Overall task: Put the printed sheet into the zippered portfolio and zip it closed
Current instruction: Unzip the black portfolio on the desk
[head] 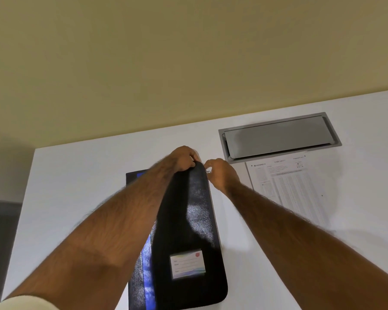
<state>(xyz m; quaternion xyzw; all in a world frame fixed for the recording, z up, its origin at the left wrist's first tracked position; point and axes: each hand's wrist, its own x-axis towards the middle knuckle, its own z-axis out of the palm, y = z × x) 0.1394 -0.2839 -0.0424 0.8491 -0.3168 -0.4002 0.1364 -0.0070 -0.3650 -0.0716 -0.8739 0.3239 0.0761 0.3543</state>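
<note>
Left hand point(182, 159) grips portfolio point(189, 222) corner; right hand point(222, 173) pinches zipper pull point(208, 172).

Portfolio point(188, 231) x1, sheet point(289, 189) x1, hands point(184, 158) point(220, 173) x2

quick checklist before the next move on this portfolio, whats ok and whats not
1. Left hand grips the far edge of the portfolio: ok.
2. Right hand is at the zipper pull, but whether it pinches the pull: cannot tell.
3. Portfolio open enough to load, with the cover lifted and the blue lining showing on the left: ok. How far it is unzipped: cannot tell.
4. Printed sheet inside: not ok. It lies flat on the table, right of the portfolio.
5. Sheet free to pick up, with nothing on it and the grey hatch just beyond it: ok.
</note>
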